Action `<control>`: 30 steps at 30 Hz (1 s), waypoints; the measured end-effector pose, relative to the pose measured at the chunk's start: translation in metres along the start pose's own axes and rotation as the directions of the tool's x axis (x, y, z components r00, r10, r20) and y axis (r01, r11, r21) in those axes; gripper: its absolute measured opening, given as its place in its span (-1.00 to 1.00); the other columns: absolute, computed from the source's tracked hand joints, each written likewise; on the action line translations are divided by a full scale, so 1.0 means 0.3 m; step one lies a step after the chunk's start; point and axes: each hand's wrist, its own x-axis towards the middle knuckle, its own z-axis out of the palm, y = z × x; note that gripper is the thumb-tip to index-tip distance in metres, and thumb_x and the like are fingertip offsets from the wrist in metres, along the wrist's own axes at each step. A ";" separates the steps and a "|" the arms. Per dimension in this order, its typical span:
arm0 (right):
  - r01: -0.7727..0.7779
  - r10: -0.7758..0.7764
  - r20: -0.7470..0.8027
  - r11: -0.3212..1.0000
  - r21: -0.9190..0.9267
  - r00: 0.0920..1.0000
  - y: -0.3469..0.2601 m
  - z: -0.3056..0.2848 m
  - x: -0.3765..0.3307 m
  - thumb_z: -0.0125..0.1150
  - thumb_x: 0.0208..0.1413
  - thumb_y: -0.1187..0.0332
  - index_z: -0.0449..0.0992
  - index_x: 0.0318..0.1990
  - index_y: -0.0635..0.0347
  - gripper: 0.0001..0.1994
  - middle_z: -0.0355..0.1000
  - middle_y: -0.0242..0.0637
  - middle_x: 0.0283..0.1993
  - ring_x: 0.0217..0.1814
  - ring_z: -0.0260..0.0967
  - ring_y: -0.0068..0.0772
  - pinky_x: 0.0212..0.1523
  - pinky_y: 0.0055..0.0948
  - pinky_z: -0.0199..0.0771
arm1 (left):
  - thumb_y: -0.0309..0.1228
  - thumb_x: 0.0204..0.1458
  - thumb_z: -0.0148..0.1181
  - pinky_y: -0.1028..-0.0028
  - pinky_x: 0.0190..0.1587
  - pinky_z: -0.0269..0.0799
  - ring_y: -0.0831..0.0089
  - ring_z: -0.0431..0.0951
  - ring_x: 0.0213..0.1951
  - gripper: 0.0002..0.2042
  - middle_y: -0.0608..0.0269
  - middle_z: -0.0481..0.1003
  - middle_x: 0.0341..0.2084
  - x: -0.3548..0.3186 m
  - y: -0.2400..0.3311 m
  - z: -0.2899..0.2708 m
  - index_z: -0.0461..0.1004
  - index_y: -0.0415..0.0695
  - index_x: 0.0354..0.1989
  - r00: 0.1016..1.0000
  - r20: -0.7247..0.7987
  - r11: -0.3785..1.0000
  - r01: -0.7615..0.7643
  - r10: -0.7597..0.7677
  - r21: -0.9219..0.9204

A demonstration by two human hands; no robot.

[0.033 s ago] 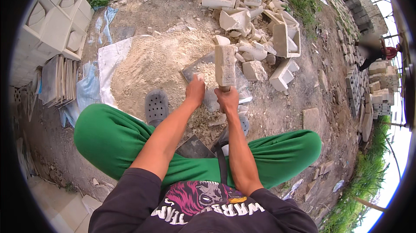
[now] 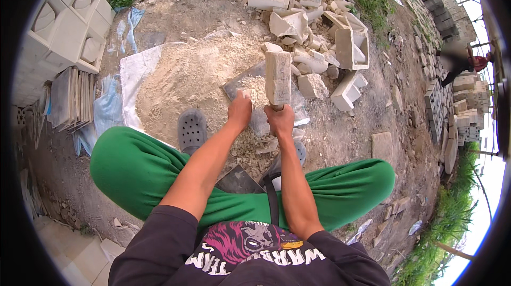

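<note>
My right hand (image 2: 280, 121) is wrapped round the short handle of a mallet (image 2: 278, 77). The mallet's long, blocky head is coated in pale dust and is raised above the work spot. My left hand (image 2: 240, 111) pinches a small pale chunk of broken block (image 2: 245, 93) at its fingertips, over a dark flat slab (image 2: 232, 89). Crumbled pale grit lies on that slab, partly hidden by the mallet. A wide heap of crushed, sandy material (image 2: 183, 81) spreads to the left of my hands, on a white sheet (image 2: 129, 86).
Broken pale blocks (image 2: 311, 86) are piled ahead on the right. Hollow blocks (image 2: 69, 20) are stacked at the left, near a row of thin boards (image 2: 74, 100) and blue plastic (image 2: 108, 106). My grey clogs (image 2: 192, 129) stand by the heap. Another person (image 2: 463, 65) is far right.
The mallet's head has shifted slightly, up and to the right. My left hand and the chunk stay in the same place.
</note>
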 end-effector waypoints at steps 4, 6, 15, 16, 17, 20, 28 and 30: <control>0.042 -0.043 -0.057 0.999 -0.032 0.997 0.106 0.059 0.002 0.33 -0.10 0.25 0.58 -0.54 0.35 -0.73 0.50 -0.17 -0.65 -0.63 0.50 -0.36 -0.51 -0.34 0.45 | -0.20 0.34 -0.19 -0.04 -0.05 0.45 -0.26 0.56 -0.12 -0.52 -0.36 0.55 -0.23 0.011 0.027 0.017 0.23 -0.36 0.23 0.997 0.040 0.994 -0.071 0.068 0.078; -0.119 0.129 0.152 0.990 -0.069 0.980 0.213 0.083 -0.009 0.37 -0.11 0.28 0.58 -0.41 0.38 -0.73 0.51 -0.20 -0.62 -0.64 0.49 -0.34 -0.53 -0.33 0.51 | -0.19 0.34 -0.20 -0.04 -0.04 0.45 -0.26 0.56 -0.12 -0.50 -0.36 0.55 -0.24 0.020 0.059 0.018 0.21 -0.36 0.26 0.999 0.032 0.998 -0.036 0.035 0.049; -0.057 0.057 0.006 0.998 -0.003 0.998 0.094 0.035 -0.018 0.40 -0.12 0.25 0.59 -0.41 0.36 -0.72 0.50 -0.23 -0.63 -0.65 0.48 -0.40 -0.58 -0.37 0.46 | -0.19 0.34 -0.22 -0.03 -0.02 0.44 -0.24 0.56 -0.12 -0.55 -0.37 0.52 -0.14 0.002 0.027 0.006 0.31 -0.33 0.18 0.998 0.054 1.000 0.024 -0.025 0.020; -0.057 0.057 0.013 0.998 0.024 0.998 0.079 0.030 -0.009 0.40 -0.12 0.26 0.58 -0.45 0.35 -0.73 0.49 -0.24 -0.64 -0.65 0.47 -0.41 -0.58 -0.37 0.44 | -0.27 0.28 -0.07 0.01 -0.09 0.50 -0.19 0.58 -0.16 -0.63 -0.32 0.45 -0.06 -0.017 0.045 -0.015 0.39 -0.32 0.08 0.998 0.044 0.992 -0.049 0.044 0.114; -0.046 0.045 0.020 0.997 0.055 0.999 0.054 0.032 -0.006 0.40 -0.12 0.26 0.57 -0.48 0.34 -0.73 0.49 -0.25 -0.64 -0.65 0.46 -0.43 -0.58 -0.38 0.42 | -0.35 0.22 0.08 0.05 -0.17 0.55 -0.14 0.60 -0.20 -0.71 -0.27 0.38 0.02 -0.027 0.054 -0.042 0.48 -0.32 -0.02 0.993 0.029 0.970 -0.120 0.116 0.210; -0.040 0.040 -0.040 0.999 0.013 0.998 0.177 0.077 0.002 0.42 -0.13 0.26 0.57 -0.50 0.35 -0.72 0.50 -0.25 -0.64 -0.65 0.46 -0.43 -0.57 -0.37 0.43 | -0.39 0.33 -0.16 0.01 -0.14 0.54 -0.09 0.61 -0.17 -0.69 -0.25 0.35 0.13 -0.019 0.094 -0.033 0.49 -0.34 -0.03 0.988 0.043 0.962 -0.152 0.146 0.228; -0.277 0.285 0.168 0.958 -0.069 0.944 0.192 0.038 -0.037 0.43 -0.17 0.23 0.62 -0.31 0.38 -0.64 0.57 -0.13 -0.51 -0.54 0.55 -0.34 -0.47 -0.34 0.53 | -0.20 0.11 0.17 0.06 -0.06 0.51 -0.08 0.56 -0.08 -0.63 -0.13 0.43 0.01 -0.023 0.157 -0.111 0.54 -0.23 -0.05 0.989 0.053 0.962 -0.145 0.136 0.233; -0.333 0.321 0.196 0.942 0.031 0.926 0.159 0.029 -0.047 0.43 -0.17 0.25 0.61 -0.36 0.40 -0.67 0.54 -0.14 -0.53 -0.57 0.53 -0.33 -0.51 -0.34 0.52 | -0.17 0.10 0.15 0.07 -0.01 0.49 -0.06 0.54 -0.05 -0.63 -0.10 0.46 -0.02 0.002 0.137 -0.134 0.56 -0.21 -0.07 0.987 0.007 0.958 -0.156 0.160 0.238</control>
